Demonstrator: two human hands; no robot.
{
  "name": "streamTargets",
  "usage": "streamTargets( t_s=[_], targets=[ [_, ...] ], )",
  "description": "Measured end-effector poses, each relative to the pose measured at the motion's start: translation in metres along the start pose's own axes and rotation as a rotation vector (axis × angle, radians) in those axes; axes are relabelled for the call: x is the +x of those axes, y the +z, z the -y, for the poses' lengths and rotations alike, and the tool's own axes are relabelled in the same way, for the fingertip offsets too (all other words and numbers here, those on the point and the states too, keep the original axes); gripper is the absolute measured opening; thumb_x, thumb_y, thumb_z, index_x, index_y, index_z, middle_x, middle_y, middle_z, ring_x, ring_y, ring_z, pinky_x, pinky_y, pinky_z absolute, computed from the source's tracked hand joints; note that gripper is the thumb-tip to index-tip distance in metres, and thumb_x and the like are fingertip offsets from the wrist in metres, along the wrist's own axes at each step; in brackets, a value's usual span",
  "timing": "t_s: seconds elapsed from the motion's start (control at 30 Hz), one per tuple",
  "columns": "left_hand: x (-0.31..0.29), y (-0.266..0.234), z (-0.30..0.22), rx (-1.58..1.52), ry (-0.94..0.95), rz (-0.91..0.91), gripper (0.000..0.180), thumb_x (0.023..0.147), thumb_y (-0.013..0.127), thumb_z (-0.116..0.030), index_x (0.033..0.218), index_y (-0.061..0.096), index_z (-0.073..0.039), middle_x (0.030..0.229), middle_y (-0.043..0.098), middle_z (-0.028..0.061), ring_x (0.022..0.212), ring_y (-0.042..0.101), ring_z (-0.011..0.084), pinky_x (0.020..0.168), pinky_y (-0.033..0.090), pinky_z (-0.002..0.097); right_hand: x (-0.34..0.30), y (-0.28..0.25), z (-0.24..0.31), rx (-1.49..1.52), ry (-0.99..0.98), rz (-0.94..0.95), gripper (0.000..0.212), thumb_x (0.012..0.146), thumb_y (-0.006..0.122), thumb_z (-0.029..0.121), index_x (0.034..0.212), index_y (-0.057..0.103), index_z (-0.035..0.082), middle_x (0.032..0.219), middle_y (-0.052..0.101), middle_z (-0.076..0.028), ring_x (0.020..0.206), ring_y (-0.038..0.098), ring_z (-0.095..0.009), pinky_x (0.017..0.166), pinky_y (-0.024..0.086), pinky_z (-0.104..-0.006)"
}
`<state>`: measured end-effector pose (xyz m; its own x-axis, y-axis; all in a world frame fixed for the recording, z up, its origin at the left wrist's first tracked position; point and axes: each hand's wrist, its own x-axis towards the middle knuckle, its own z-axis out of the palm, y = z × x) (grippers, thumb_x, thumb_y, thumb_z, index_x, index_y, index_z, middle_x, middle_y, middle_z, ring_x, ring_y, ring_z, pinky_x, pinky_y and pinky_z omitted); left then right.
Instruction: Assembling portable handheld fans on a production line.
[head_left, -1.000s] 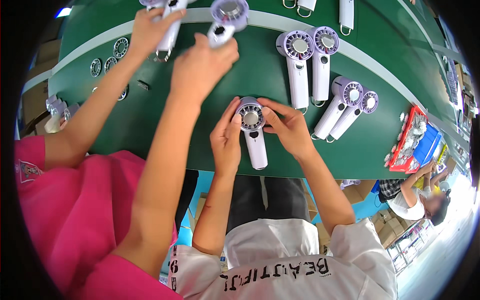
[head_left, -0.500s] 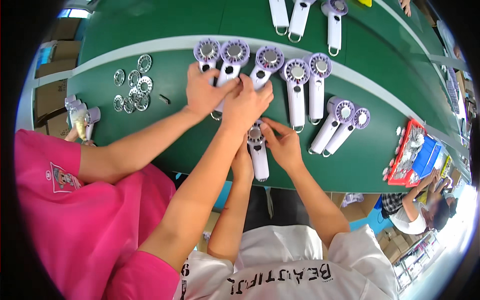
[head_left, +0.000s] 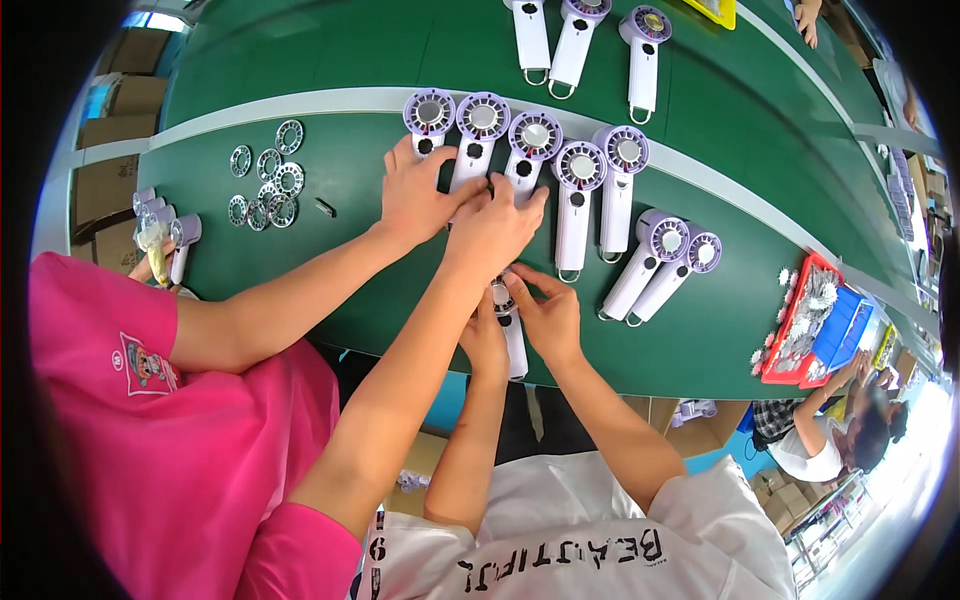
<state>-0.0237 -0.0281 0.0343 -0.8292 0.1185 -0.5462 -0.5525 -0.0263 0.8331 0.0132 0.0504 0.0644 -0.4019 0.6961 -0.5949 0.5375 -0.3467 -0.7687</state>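
We see both of the wearer's hands meeting on one white handheld fan at the near edge of the green table, right in the middle of the view. The left hand grips the fan from its left side, fingers curled against the handle. The right hand is closed on it from the right, fingertips pinching around the round fan head. The head is mostly hidden, so we cannot tell what the fingertips press.

A co-worker in pink sleeves reaches in from the left. One co-worker hand lies flat over the handles in the row of lilac-headed fans, and the other co-worker hand rests on the same row just above the held fan.

Two more fans lie tilted to the right of the row. A cluster of silver round grilles sits at far left on the table. A red tray and a blue tray stand at the right edge. Three more fans lie well beyond the pale stripe.
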Motion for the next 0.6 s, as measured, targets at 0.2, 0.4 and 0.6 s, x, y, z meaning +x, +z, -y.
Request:
streamTargets(
  t_s=[0.2, 0.4, 0.6],
  targets=[
    [-0.003, 0.007, -0.006, -0.082, -0.009, -0.048, 0.024, 0.098, 0.069, -0.012, 0.12, 0.062, -0.004, 0.114, 0.067, 0.0035, 0.095, 0.062, 0.0104, 0.079, 0.05, 0.0269, 0.004, 0.009, -0.016, 0.147, 0.033, -0.02, 0.037, 0.091, 0.078, 0.033, 0.115, 0.077, 0.005, 0.079, 0.076, -0.008, 0.061, 0.061, -0.006, 0.058, 0.049, -0.0265],
    [0.001, 0.02, -0.016, -0.118, -0.135, -0.069, 0.022, 0.102, 0.064, -0.016, 0.119, 0.063, -0.003, 0.109, 0.067, 0.0036, 0.093, 0.061, 0.0108, 0.081, 0.049, 0.0272, 0.017, 0.001, -0.02, 0.137, 0.033, 0.051, 0.042, 0.093, 0.075, 0.034, 0.122, 0.074, 0.005, 0.083, 0.075, -0.008, 0.062, 0.058, -0.007, 0.059, 0.048, -0.0268],
    [-0.028, -0.028, -0.003, 0.55, 0.455, 0.077, 0.053, 0.094, 0.073, -0.026, 0.133, 0.056, 0.005, 0.128, 0.062, 0.017, 0.118, 0.058, 0.0256, 0.097, 0.046, 0.0391, -0.024, -0.011, -0.078, 0.286, -0.043, 0.224, 0.053, 0.109, 0.05, 0.038, 0.146, 0.052, 0.001, 0.131, 0.065, -0.009, 0.107, 0.065, -0.015, 0.091, 0.055, -0.0309]
  ],
)
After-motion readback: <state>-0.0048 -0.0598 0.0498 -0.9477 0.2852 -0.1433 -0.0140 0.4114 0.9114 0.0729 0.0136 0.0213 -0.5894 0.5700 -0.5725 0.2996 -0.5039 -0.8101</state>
